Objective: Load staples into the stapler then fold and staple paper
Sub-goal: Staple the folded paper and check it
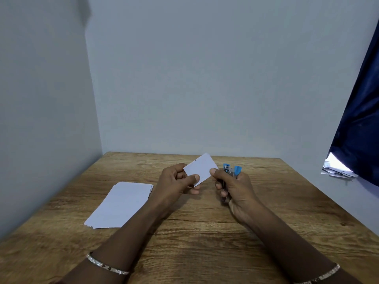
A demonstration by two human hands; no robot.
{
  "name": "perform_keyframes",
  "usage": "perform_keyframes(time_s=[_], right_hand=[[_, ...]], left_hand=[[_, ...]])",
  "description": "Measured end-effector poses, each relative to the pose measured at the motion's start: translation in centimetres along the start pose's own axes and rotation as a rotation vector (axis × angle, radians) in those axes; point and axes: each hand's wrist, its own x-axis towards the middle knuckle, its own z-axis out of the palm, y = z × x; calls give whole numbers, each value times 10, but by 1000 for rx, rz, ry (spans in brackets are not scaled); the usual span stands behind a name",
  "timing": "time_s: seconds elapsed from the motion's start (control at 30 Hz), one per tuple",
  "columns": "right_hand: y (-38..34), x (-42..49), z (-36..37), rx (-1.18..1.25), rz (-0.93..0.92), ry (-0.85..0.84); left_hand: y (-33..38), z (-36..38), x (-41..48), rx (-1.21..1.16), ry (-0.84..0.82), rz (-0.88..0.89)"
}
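A small folded white paper (200, 168) is held above the wooden table (205, 232), pinched by my left hand (176, 185) at its lower left edge. My right hand (235, 189) grips a blue and silver stapler (230, 173) upright, its blue tips pointing up. The right thumb touches the paper's right edge. A tiny mark shows near the paper's top edge. A stack of white sheets (121, 203) lies flat on the table to the left of my left forearm.
The table stands in a corner, with a grey wall on the left and one behind. A dark blue curtain (361, 124) hangs at the right, with white papers (336, 169) below it. I wear a bracelet on each wrist.
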Motion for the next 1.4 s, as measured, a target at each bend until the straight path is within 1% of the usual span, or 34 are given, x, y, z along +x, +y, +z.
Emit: perform_keyframes(time_s=[0.13,0.5,0.7,0.87,1.0,1.07,1.13,1.2,1.3,1.4], right_hand=[[-2,-4,3,-15,-25,-27],[-1,-8,7,-61,-15,-86],[-1,-7,5,-67,-25,-73],[1,-4,4,-64,-45,-64],[1,-4,7,-72,-23,-128],[0,-5,10,-106,-3,-180],[1,-6,12,-147,7,-271],[4,-8,13,-169,9,-323],[8,-9,12,-162,11,-331],[6,-9,11,-184,-6,-305]], left_hand=[[-1,-1,-1,-41,-14,-31],[2,0,1,-30,93,-28],[2,1,0,-99,103,-71],[-1,1,0,-143,57,-86],[-1,-4,2,-190,151,-31],[-2,-7,3,-206,186,-42],[-3,-8,3,-209,201,-63],[-4,-7,4,-202,205,-77],[-3,-6,5,-183,195,-92],[-1,-5,2,-161,135,-71]])
